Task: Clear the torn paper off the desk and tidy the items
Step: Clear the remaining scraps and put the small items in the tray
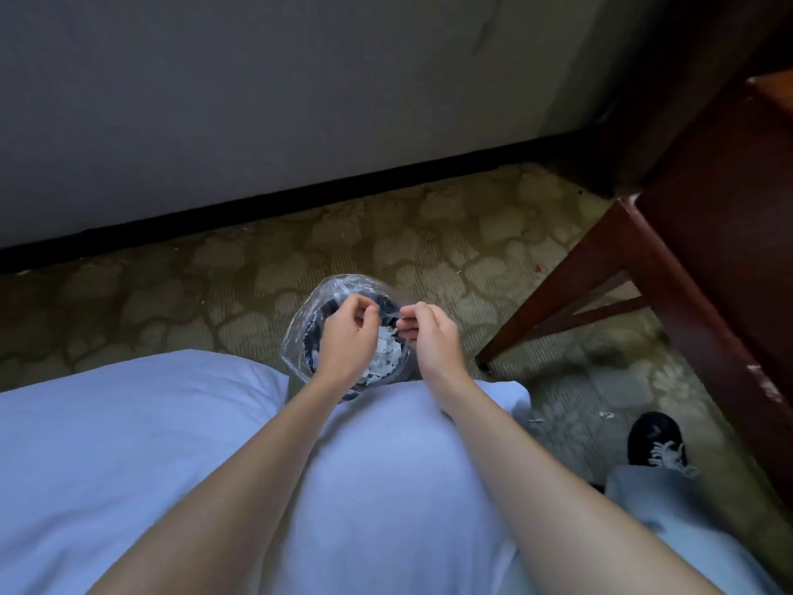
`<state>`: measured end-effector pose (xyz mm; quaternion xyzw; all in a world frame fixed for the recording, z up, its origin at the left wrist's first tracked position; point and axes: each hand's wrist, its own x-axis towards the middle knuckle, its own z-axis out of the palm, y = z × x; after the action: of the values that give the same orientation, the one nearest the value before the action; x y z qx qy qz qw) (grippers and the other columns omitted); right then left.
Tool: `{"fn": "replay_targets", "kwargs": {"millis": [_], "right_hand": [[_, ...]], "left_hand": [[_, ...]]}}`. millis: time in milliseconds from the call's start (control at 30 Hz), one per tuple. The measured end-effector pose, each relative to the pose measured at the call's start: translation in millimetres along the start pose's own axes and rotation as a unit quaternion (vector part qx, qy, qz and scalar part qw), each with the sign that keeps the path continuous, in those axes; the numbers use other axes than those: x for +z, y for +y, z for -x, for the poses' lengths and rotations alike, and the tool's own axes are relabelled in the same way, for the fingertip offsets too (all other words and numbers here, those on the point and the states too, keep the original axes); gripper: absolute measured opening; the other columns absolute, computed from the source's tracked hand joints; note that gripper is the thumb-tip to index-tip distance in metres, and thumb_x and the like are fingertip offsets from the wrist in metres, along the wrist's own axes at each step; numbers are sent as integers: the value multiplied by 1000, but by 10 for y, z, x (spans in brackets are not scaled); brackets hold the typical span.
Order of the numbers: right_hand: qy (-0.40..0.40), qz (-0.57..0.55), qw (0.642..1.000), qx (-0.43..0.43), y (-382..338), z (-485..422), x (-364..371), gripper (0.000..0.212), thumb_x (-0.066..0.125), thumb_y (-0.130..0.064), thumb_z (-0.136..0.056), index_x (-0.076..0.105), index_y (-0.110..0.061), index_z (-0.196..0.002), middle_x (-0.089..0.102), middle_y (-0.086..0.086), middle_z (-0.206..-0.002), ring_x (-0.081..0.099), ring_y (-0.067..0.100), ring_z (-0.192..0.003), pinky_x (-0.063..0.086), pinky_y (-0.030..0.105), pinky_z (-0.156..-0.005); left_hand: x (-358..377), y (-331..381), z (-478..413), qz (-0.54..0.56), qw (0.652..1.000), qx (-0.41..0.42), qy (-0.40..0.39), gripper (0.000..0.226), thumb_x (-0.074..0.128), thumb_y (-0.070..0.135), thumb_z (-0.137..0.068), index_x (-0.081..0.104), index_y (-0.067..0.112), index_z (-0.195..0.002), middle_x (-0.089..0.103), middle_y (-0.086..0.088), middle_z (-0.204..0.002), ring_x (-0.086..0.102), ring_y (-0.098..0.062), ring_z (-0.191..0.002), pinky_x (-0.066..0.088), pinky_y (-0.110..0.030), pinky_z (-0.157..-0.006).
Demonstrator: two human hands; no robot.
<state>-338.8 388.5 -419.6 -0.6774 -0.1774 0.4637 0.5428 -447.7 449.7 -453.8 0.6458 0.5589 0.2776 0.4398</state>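
Torn paper [386, 358] mostly in the bin [312, 350], stray scraps [606, 415] left on the carpet [429, 234]. Seemingly pinching the clear liner [343, 285] with curled left hand [347, 337] and right hand [429, 337]; desk out of view.

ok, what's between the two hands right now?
Head view: a narrow gap between left hand and right hand, spanned by what looks like the clear liner, which both pinch. Below it, torn paper lies in the bin.

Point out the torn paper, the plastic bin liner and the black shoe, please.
torn paper [388, 354]: head view, on the white heap of scraps.
plastic bin liner [343, 284]: head view, on its far rim.
black shoe [650, 430]: head view, on its toe.
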Motion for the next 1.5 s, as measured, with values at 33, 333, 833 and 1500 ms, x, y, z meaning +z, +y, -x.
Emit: {"fn": "replay_targets", "kwargs": {"millis": [33,333,833,1500], "right_hand": [[0,-1,1000,-8,-53,97,-53,21,46,-15,-97,66,-13,-88,65,4,-84,59,13,-78,46,23,-73],[14,81,992,-97,-577,985,-684,17,52,-13,-93,66,-23,-92,70,3,-95,62,13,-86,51,30,-82],[34,210,943,-256,-1532,2289,-1635,17,54,-18,-96,67,-20,-106,69,-3,-105,61,10,-103,46,17,-84],[202,341,874,-280,-2134,3116,-3458,12,56,-28,-95,66,-32,-100,64,-14,-105,63,9,-95,51,18,-74]], "left_hand": [[-17,58,76,-10,1000,8,-7,14,50,25,-98,61,21,-90,67,3,-81,58,-12,-69,45,-31,-64],[-265,809,703,-59,991,113,-36,12,52,19,-96,63,21,-94,66,11,-85,60,-2,-82,50,-28,-74],[-374,2111,1737,-108,944,307,-49,12,54,22,-96,65,18,-100,67,5,-94,60,-8,-84,47,-20,-72],[466,3637,2616,-150,854,487,-104,11,50,26,-92,60,24,-95,63,11,-92,59,-13,-89,48,-43,-89]]}}
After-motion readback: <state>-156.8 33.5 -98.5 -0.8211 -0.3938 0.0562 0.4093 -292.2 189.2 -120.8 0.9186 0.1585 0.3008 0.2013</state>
